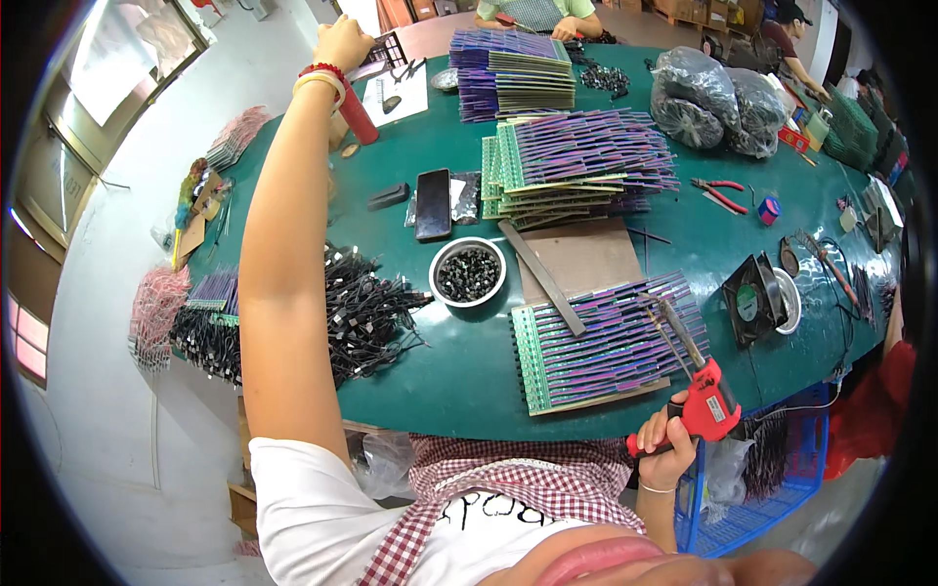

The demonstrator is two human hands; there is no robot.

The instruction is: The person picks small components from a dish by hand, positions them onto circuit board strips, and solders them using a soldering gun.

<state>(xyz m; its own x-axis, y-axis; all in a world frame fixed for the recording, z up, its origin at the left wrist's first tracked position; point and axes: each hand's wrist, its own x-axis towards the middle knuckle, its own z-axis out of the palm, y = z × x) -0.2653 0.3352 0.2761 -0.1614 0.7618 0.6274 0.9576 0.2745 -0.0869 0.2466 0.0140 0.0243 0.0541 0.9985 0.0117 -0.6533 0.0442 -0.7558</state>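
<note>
My left hand (342,44) is stretched far out past the table's far left edge. Its fingers are curled closed, and whatever they may hold is hidden. Below that wrist stands a red cylinder (358,117). My right hand (667,451) grips a red and black soldering gun (711,408) by its handle at the near edge. The gun's metal tip points up and left over a panel of green circuit boards with purple strips (606,344). A flat metal bar (542,278) lies across the panel's upper left part and a brown board (584,256).
Stacks of similar panels (586,161) stand behind. A white bowl of small black parts (468,272), a phone (433,204) and black cables (366,313) lie left. Red-handled pliers (721,195), a small fan (752,301) and grey bags (696,96) are right. A person (537,15) sits opposite.
</note>
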